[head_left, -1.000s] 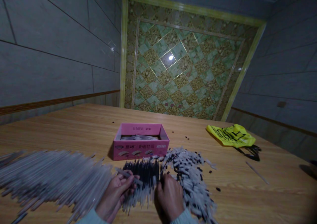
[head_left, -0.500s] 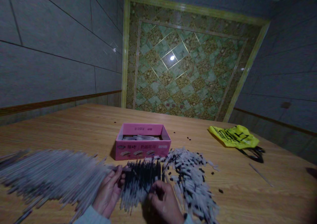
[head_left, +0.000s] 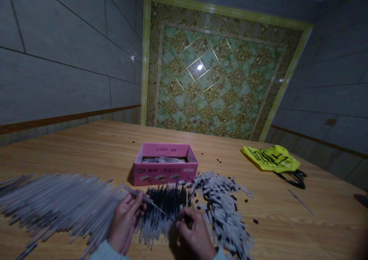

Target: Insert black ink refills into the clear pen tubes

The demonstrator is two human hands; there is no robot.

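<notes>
My left hand (head_left: 126, 219) is closed around a translucent pen barrel (head_left: 138, 194), which slants down to the right. A thin rod (head_left: 161, 210), like a pen refill, runs from the barrel's end to my right hand. My right hand (head_left: 194, 229) is pinched at the rod's far end; the fingertips partly hide what they grip. Beneath and between both hands lies a row of thin sticks (head_left: 166, 202), black at the far end and whitish at the near end. Left of my left hand spreads a big heap of translucent tubes (head_left: 66, 202).
Behind the row stands an open pink box (head_left: 166, 174) with whitish sticks inside. Small white caps and black bits (head_left: 224, 214) are heaped at the right. Farther right are a yellow bag (head_left: 271, 158), a black strap (head_left: 293, 181) and a single tube (head_left: 301, 202) on the wooden table (head_left: 287, 229).
My right hand has shifted slightly right. The barrel in my left hand now tilts more steeply, and the pale thin rod between the hands shows more clearly.
</notes>
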